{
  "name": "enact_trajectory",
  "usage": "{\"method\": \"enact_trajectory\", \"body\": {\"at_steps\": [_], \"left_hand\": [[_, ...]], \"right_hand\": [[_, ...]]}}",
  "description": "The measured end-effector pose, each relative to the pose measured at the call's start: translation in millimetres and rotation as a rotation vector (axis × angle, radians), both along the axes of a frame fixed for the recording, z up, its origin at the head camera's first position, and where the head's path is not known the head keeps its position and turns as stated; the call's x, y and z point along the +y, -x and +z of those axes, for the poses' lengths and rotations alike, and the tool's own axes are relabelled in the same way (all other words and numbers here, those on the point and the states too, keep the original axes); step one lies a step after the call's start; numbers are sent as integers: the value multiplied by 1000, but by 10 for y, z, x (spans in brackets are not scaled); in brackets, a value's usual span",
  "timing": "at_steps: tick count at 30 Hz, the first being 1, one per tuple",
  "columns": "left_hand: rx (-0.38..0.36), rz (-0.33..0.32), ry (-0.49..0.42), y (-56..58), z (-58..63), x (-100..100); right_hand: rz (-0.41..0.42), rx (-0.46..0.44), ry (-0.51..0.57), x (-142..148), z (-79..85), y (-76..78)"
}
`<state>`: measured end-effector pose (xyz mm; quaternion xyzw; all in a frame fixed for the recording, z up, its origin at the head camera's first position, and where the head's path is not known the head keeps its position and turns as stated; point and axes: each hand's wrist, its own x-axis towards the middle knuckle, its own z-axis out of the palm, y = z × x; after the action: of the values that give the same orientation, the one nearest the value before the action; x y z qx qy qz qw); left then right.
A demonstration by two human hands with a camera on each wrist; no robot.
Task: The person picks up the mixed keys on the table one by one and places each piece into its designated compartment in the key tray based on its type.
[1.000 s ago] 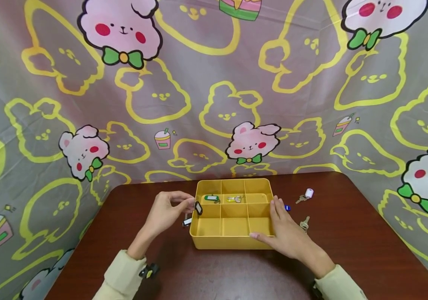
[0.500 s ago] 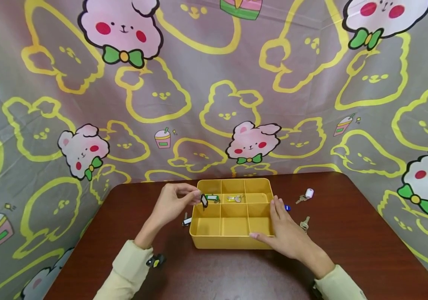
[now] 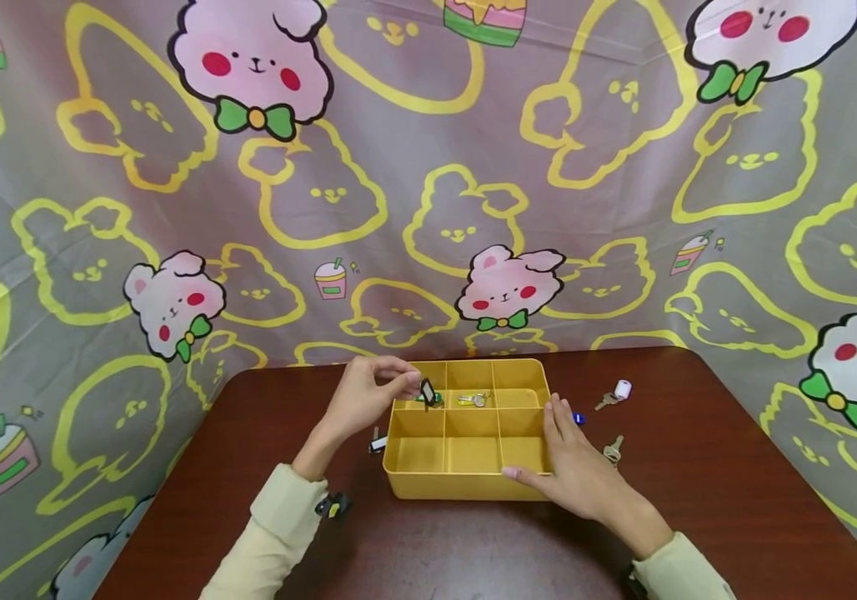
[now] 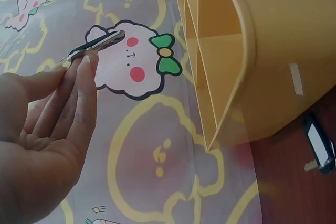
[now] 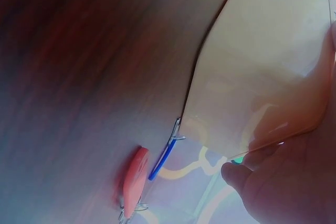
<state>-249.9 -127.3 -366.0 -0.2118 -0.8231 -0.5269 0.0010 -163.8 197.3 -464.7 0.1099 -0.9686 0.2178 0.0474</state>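
In the head view, my left hand (image 3: 370, 393) pinches a black-framed key tag (image 3: 428, 390) between thumb and fingertips, above the back-left compartment of a yellow divided box (image 3: 466, 487). The left wrist view shows a key (image 4: 113, 39) along with that tag. A green key tag (image 3: 439, 400) lies below, partly covered by the held one. The back-middle compartment contains a yellow key tag (image 3: 464, 402) with a key. My right hand (image 3: 582, 471) rests against the box's right side with fingers extended, its thumb at the front rim.
Left of the box lies another black key tag (image 3: 378, 445). On the right are a white key tag (image 3: 623, 389), a blue key tag (image 3: 578, 418) and a key (image 3: 613, 448). A red key tag (image 5: 135, 182) appears in the right wrist view. Patterned cloth (image 3: 428, 208) hangs behind the table.
My left hand has moved right and slightly up, carrying the black key tag from the box's left rim to above the green tag. The right hand has stayed against the box.
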Motion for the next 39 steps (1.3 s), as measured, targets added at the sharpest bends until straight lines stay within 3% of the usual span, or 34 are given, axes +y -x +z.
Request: {"method": "enact_trajectory", "body": {"at_steps": [18,39], "left_hand": [[-28,-28,-1,98,-72,185],[-80,-63,-84,265,-84,371]], "right_hand": [[-1,-5,-1,-2,-28,5],[-9,-4,3,-4,-3,-2]]}}
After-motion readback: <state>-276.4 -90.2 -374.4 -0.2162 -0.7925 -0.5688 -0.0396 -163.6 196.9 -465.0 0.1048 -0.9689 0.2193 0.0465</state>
